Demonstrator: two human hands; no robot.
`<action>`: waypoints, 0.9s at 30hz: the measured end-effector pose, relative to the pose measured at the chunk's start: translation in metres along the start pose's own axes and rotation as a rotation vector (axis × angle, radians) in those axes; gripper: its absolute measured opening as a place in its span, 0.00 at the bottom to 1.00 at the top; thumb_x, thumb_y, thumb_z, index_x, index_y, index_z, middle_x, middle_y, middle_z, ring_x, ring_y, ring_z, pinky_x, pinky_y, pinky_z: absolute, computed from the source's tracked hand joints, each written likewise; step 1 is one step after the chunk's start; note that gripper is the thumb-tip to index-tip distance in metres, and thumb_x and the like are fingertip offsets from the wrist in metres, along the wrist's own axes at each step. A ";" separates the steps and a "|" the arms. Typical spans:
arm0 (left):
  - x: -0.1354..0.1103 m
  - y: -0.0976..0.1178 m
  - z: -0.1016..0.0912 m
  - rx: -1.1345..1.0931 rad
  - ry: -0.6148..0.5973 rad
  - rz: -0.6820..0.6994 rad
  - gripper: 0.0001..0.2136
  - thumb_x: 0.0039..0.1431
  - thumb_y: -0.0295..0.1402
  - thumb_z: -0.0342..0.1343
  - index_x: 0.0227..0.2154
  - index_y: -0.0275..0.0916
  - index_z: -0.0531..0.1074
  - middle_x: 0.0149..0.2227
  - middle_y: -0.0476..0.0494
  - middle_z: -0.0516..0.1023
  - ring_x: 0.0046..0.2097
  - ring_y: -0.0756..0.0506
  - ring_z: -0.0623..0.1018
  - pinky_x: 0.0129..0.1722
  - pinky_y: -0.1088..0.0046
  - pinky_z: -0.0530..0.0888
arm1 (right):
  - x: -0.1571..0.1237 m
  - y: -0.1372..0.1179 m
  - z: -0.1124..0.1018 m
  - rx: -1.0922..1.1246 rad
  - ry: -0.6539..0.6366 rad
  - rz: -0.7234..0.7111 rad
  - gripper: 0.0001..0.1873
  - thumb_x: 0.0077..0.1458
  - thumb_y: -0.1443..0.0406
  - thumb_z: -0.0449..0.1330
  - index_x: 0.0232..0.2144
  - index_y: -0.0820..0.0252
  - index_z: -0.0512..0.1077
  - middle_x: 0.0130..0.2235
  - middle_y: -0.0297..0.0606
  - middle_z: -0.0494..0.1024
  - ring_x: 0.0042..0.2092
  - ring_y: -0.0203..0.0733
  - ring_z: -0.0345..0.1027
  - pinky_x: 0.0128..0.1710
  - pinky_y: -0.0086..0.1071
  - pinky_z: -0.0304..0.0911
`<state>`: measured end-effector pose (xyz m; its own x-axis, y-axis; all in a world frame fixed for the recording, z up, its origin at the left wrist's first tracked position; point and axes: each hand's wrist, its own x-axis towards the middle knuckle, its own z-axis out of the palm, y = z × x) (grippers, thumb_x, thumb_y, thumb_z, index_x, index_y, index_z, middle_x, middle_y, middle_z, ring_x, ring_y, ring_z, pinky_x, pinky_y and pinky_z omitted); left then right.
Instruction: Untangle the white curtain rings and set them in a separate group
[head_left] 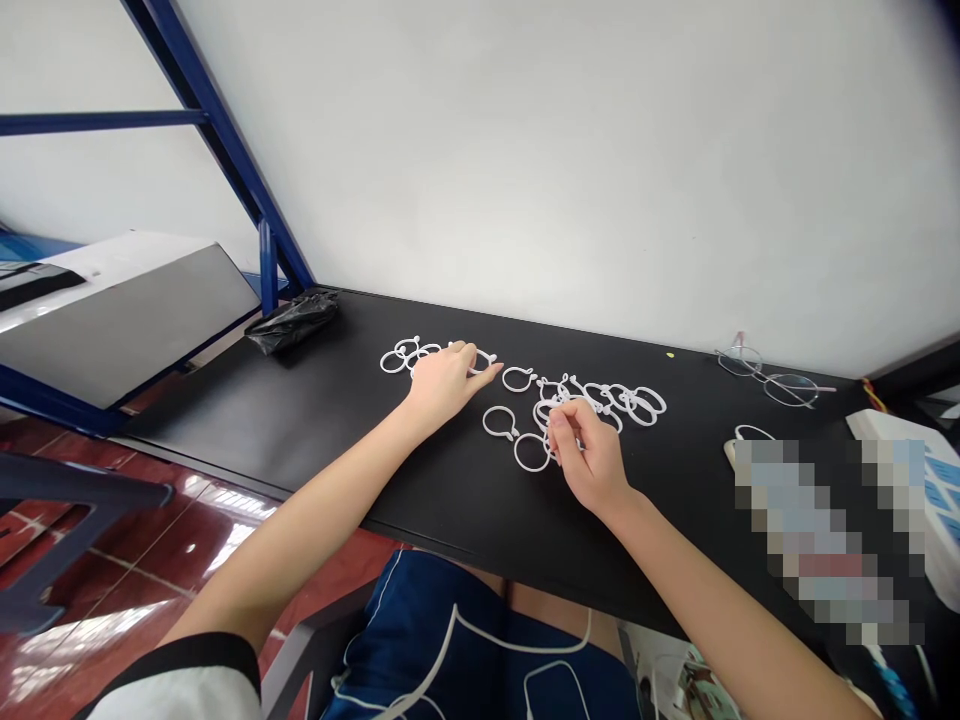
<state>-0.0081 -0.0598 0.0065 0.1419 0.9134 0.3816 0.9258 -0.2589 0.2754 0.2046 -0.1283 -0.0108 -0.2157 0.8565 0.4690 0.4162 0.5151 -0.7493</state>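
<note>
Thin white open rings with small knobbed ends lie on the black table (315,420). My left hand (442,380) reaches over the smaller left group of rings (392,361), palm down, its thumb stretched apart from the other fingers. A ring (484,357) shows partly beside its fingertips. My right hand (589,455) is closed in a pinch at the near side of the larger heap of rings (641,405). Whatever is between its fingertips is hidden. One ring (532,453) lies right by those fingertips. Two single rings (499,421) lie between the groups.
A crumpled black plastic bag (292,322) lies at the far left by a blue metal frame (225,130). Eyeglasses (787,388) rest at the back right. A blurred-out phone-like object (810,540) and a white box (937,500) occupy the right end. A white wall stands behind.
</note>
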 end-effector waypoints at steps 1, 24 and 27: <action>0.001 -0.003 0.001 0.006 -0.006 -0.008 0.24 0.62 0.55 0.49 0.25 0.38 0.68 0.29 0.42 0.77 0.30 0.46 0.75 0.28 0.72 0.60 | 0.000 0.000 0.000 -0.006 0.001 0.003 0.14 0.68 0.58 0.48 0.30 0.55 0.60 0.22 0.29 0.65 0.20 0.32 0.59 0.21 0.28 0.56; 0.001 -0.004 0.001 0.099 -0.251 -0.009 0.15 0.63 0.44 0.53 0.37 0.36 0.74 0.39 0.38 0.80 0.41 0.38 0.80 0.35 0.68 0.70 | 0.000 0.001 0.001 -0.015 0.007 -0.004 0.14 0.68 0.59 0.48 0.30 0.55 0.60 0.21 0.28 0.63 0.21 0.32 0.59 0.21 0.28 0.56; 0.002 -0.004 0.001 0.100 -0.254 -0.020 0.15 0.63 0.44 0.52 0.38 0.36 0.74 0.39 0.38 0.80 0.42 0.39 0.80 0.36 0.69 0.71 | 0.000 0.001 0.000 -0.007 0.007 -0.005 0.14 0.68 0.59 0.48 0.29 0.55 0.60 0.21 0.28 0.64 0.21 0.32 0.58 0.21 0.28 0.56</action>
<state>-0.0108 -0.0571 0.0050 0.1946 0.9709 0.1396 0.9576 -0.2189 0.1871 0.2044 -0.1277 -0.0114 -0.2121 0.8535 0.4759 0.4212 0.5193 -0.7436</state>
